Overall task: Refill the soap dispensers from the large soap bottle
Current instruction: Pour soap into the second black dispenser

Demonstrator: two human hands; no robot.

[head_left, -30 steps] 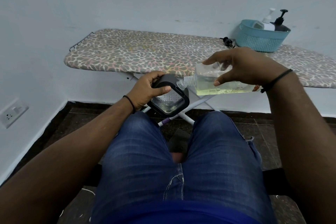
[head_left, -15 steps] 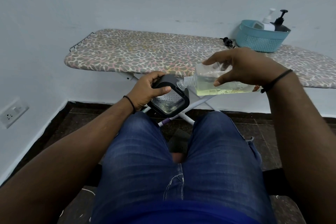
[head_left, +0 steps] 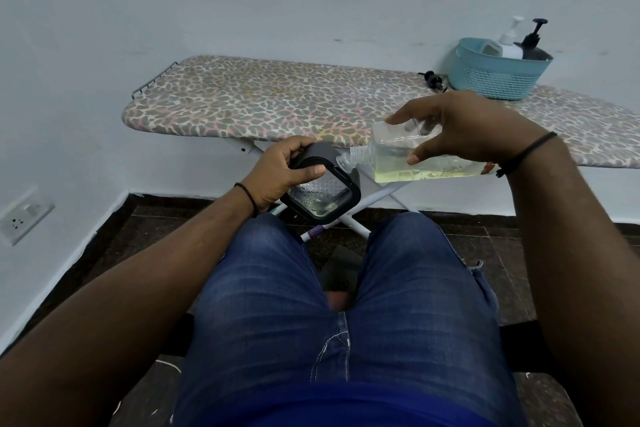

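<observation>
My right hand (head_left: 460, 128) grips a large clear soap bottle (head_left: 408, 159) tipped on its side, with pale yellow liquid lying along its lower wall. Its uncapped neck points left and touches the rim of a black square dispenser (head_left: 323, 198) with a clear textured body. My left hand (head_left: 280, 173) holds that dispenser by its left edge, tilted, above my knees. Whether liquid is flowing I cannot tell.
An ironing board (head_left: 277, 104) with a leopard-print cover stands in front of me. At its right end sits a teal basket (head_left: 498, 76) holding a white pump bottle (head_left: 509, 42) and a black pump bottle (head_left: 533, 42). A black pump head (head_left: 433, 78) lies beside it.
</observation>
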